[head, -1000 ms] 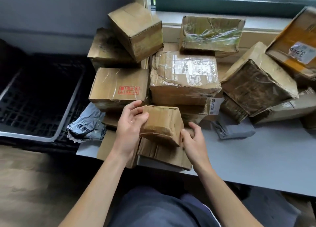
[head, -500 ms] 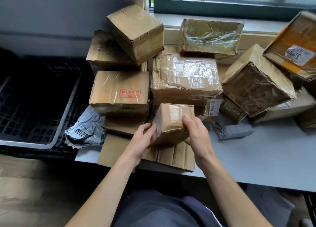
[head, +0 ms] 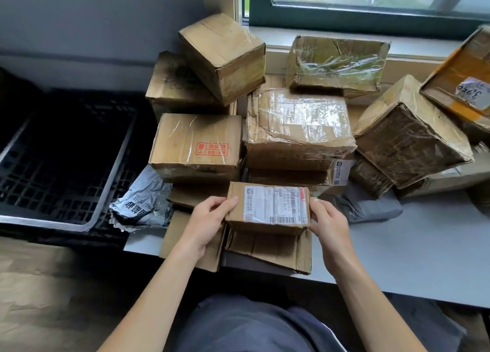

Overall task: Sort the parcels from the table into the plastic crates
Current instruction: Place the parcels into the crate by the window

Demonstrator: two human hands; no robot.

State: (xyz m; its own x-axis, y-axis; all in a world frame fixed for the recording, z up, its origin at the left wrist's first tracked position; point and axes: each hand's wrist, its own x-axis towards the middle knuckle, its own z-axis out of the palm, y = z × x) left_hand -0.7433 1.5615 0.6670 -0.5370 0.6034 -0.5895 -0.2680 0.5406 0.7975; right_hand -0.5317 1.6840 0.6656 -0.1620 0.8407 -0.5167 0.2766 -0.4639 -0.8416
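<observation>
Head view: the left hand (head: 209, 219) and right hand (head: 328, 221) are gripping a small cardboard parcel (head: 267, 219) by its two ends, fingers curled round the edges, its white shipping label (head: 274, 204) facing up. The parcel is sitting just above a flattened carton (head: 270, 248) at the near edge of the grey table (head: 411, 245), in front of the stacked boxes. A black plastic crate (head: 66, 166) is standing left of the table, beside a crumpled grey mailer bag (head: 140, 203).
</observation>
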